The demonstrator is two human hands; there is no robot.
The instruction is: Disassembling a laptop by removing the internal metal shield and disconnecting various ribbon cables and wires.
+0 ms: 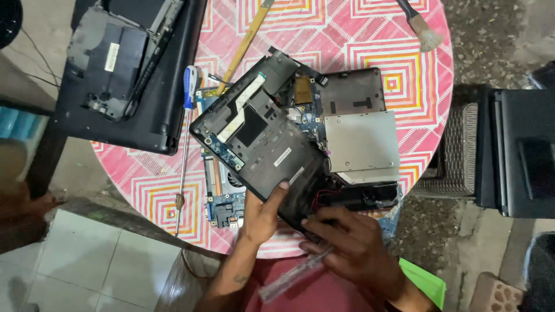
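Right hand [352,242] gripping clear-handled screwdriver [295,276], left hand [263,214] holding black laptop shell [260,138]

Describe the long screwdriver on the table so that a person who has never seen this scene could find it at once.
Start at the round table with the pink and white square-patterned cloth. Left of the opened laptop base that the left hand lifts lies the screwdriver, pointing toward the person. Its blue and white handle and long thin metal shaft set it apart from the yellow-handled tool nearby.

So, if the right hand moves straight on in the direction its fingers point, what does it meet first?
Probably the near edge of the black laptop base panel. The right hand points left and up toward it, and already seems to touch it; depth is unclear.
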